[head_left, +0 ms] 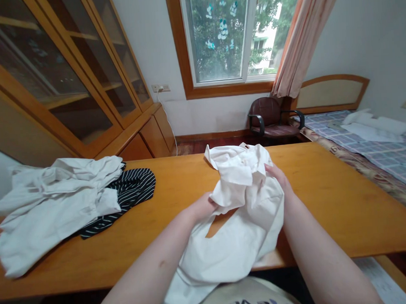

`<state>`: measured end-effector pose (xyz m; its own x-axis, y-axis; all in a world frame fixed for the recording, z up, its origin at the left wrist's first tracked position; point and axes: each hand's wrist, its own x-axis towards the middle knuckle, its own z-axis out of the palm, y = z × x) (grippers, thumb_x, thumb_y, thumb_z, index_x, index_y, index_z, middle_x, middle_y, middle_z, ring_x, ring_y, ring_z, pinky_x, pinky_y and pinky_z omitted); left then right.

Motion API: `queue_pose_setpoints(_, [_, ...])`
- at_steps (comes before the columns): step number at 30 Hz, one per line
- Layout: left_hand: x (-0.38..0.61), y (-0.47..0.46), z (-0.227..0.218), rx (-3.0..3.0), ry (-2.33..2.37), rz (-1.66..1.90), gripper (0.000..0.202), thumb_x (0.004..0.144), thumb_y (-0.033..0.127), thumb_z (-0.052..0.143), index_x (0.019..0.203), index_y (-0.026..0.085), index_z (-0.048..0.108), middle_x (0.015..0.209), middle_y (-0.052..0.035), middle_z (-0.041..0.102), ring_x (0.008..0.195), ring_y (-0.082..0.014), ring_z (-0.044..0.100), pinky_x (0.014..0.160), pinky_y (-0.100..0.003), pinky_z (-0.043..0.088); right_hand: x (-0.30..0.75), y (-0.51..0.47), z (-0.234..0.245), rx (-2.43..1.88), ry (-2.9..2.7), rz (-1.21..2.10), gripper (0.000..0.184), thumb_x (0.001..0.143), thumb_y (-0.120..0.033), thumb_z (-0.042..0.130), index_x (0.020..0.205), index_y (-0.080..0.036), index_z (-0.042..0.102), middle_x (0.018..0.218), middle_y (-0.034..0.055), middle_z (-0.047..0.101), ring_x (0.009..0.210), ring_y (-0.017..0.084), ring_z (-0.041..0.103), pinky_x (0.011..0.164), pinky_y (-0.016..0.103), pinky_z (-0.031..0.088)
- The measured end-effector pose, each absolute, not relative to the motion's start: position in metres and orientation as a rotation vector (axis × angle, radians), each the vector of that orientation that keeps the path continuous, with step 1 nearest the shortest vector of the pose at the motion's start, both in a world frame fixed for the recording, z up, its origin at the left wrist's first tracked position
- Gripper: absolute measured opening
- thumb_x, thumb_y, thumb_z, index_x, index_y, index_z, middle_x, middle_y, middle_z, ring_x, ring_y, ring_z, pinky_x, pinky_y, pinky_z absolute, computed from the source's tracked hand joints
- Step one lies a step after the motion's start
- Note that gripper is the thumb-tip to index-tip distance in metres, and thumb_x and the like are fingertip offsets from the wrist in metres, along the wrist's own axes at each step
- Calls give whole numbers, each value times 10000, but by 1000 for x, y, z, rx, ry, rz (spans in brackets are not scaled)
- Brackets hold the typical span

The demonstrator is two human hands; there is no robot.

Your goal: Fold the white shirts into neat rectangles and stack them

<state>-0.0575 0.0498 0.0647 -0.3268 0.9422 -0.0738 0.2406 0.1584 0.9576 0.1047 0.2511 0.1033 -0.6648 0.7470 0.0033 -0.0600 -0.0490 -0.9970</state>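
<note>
A crumpled white garment [229, 249], perhaps a collared shirt, lies bunched over the front of the wooden table [180, 176], its lower part hanging towards my lap. My left hand [205, 206] grips its left side, with the fingertips tucked under the cloth. At the right side, my right hand [277, 177] is closed on the cloth near the top, most of its fingers hidden behind the fabric. Between the hands the upper part of the garment is folded over itself, and a gap in the cloth shows the tabletop.
A pile of white clothes [61, 197] lies at the table's left, over a black striped garment [133, 188]. Beyond the table are a glass-door cabinet [90, 53], a dark red armchair [271, 115] and a bed [363, 137] with a checked cover.
</note>
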Motion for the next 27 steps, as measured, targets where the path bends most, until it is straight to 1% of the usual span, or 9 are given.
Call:
queue_pose_setpoints(3, [-64,52,71,1014,1539,1492,523,718,442,689,1172,190,626,1252,-75,615,1212,-308,506,1035,-418,393,96,268,87,-769,-1733,1656,664,565,-568,720,1101,-193,607,1042,101,696,975,316,632,834,421,495])
queue_pose_setpoints(5, [-67,53,74,871,1359,1619,600,717,430,689,1244,168,570,1294,-102,582,1201,-317,517,1011,-445,417,90,271,74,-684,-1828,1782,589,620,-581,696,1062,-197,629,1060,94,695,983,298,631,852,425,492])
queue_pose_setpoints(8, [-71,51,77,666,1242,1613,572,768,461,607,1236,135,567,1203,-138,634,1104,-336,588,924,-490,478,85,266,57,-561,-2006,1928,493,724,-593,610,998,-189,680,1097,89,687,1037,287,611,915,439,462])
queue_pose_setpoints(15, [-113,31,78,564,1328,1680,455,826,458,477,1154,170,604,1077,-105,689,1030,-308,632,881,-478,510,97,274,45,-526,-2429,1497,392,791,-492,546,1035,-223,693,1159,50,662,1119,253,554,1033,428,334])
queue_pose_setpoints(18, [-139,24,69,423,1366,1851,428,778,411,563,1112,147,604,1007,-112,707,993,-301,647,859,-451,523,104,273,46,-463,-2644,1300,354,722,-451,626,973,-210,693,999,44,695,967,243,598,969,423,379])
queue_pose_setpoints(20, [-152,22,64,373,1433,1917,441,744,410,610,1093,142,605,974,-109,711,971,-292,654,843,-433,530,105,269,47,-526,-2744,995,219,729,-416,622,759,-207,679,810,34,681,875,233,598,973,440,352])
queue_pose_setpoints(22, [-160,20,63,358,1506,1955,464,718,429,641,1085,147,609,950,-104,714,949,-286,660,831,-421,534,105,265,46,-611,-2739,787,294,797,-404,544,579,-212,590,654,23,621,841,226,591,992,443,316])
queue_pose_setpoints(24, [-164,19,66,352,1537,1985,482,710,439,654,1096,154,610,933,-98,717,926,-286,666,823,-420,537,104,261,46,-709,-2673,843,357,839,-422,479,549,-222,541,568,11,568,798,222,596,934,408,369])
queue_pose_setpoints(27, [-167,17,73,343,1509,1996,456,742,429,625,1104,152,622,901,-95,719,905,-292,671,809,-433,543,103,250,48,-857,-2440,1219,340,814,-497,485,631,-227,579,577,7,590,706,218,601,733,344,464])
